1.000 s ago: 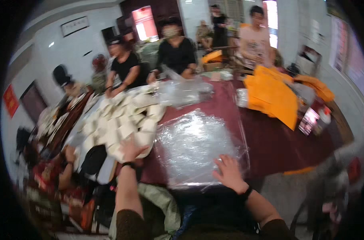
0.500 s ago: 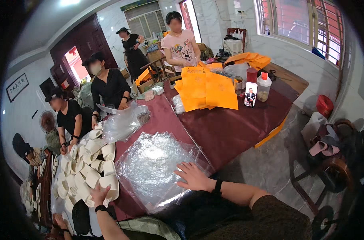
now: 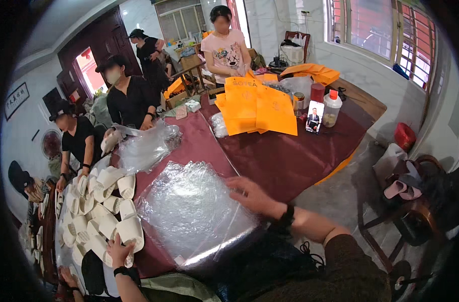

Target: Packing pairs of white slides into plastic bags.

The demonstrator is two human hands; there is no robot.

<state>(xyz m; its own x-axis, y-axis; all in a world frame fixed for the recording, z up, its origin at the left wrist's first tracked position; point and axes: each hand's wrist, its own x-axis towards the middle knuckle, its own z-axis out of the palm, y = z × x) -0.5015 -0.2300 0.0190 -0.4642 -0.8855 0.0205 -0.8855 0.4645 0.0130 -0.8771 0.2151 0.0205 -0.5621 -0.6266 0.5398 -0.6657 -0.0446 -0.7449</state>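
Note:
On the heel end of a cream slipper (image 3: 130,229), at the near edge of the slipper pile, my left hand (image 3: 118,250) is closed with thumb and fingers around it. My right hand (image 3: 253,197) is over the right edge of a stack of clear plastic bags (image 3: 181,201), its fingers loosely bent and apart, holding nothing. The bags lie flat and shiny on the dark red tablecloth. Beside my left hand is a black item (image 3: 92,272) among the slippers.
Across the table a person (image 3: 224,53) handles orange bags (image 3: 254,108). Two people in black stand along the left side, one with loose clear plastic (image 3: 146,148). A phone (image 3: 314,117) leans by a bottle (image 3: 332,109). A wheeled metal frame (image 3: 390,236) stands at right.
My right hand has lifted off the bag stack toward its right edge, fingers bending. My left hand has shifted nearer and closed on the slipper's heel. The view has tilted slightly.

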